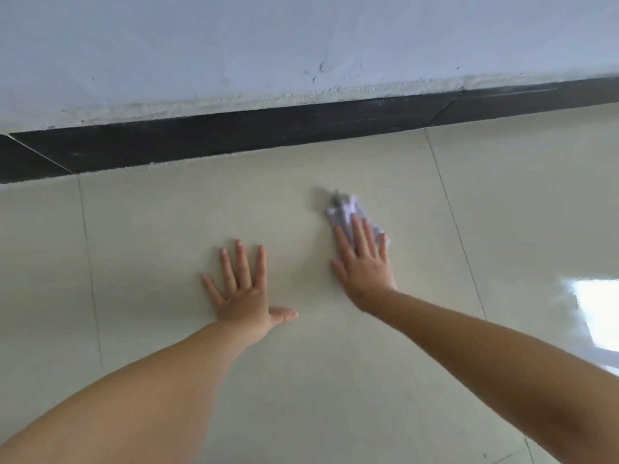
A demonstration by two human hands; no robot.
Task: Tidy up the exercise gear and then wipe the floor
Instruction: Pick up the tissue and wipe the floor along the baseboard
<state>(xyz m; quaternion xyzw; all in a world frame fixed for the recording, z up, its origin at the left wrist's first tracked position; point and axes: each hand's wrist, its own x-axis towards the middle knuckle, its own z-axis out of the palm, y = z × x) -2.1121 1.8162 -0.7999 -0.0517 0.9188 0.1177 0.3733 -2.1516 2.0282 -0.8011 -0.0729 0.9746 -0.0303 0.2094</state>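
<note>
A crumpled pale purple-and-white cloth (345,212) lies on the cream tiled floor (174,229). My right hand (365,259) presses flat on the cloth's near part, fingers stretched over it, so part of the cloth is hidden under the palm. Left of it, my left hand (243,289) rests flat on the bare floor with fingers spread and nothing in it. No exercise gear shows in the head view.
A black skirting strip (234,139) runs along the foot of a scuffed white wall (301,45) just beyond the hands. Tile joints cross the floor left and right. A bright window reflection (596,309) shines on the floor at right.
</note>
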